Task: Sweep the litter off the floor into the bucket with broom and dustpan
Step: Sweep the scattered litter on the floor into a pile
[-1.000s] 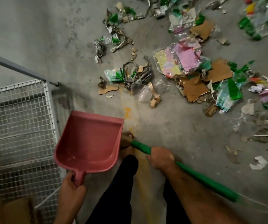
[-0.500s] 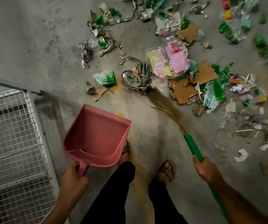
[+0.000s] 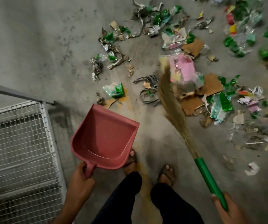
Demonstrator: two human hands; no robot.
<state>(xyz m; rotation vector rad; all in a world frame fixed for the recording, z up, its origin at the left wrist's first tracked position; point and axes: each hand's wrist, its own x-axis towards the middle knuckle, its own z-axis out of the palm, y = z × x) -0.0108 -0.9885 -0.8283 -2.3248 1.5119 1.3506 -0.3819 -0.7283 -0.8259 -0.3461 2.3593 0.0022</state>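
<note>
The right hand (image 3: 227, 207) grips the broom (image 3: 208, 178) by its stiff green handle, soft bristles reaching light, flimsy litter (image 3: 194, 88) ahead, while the left hand (image 3: 80, 180) holds the empty dustpan (image 3: 104, 139) by its stub handle.

Dustpan (image 3: 104, 141) at lower centre, held by left hand (image 3: 80, 183) below it. Wire cage (image 3: 20, 156) fills lower left. Broom (image 3: 183, 126) runs from right hand (image 3: 225, 209) at lower right up into litter (image 3: 194, 78) across upper right. Feet (image 3: 148, 167) between dustpan and broom.
</note>
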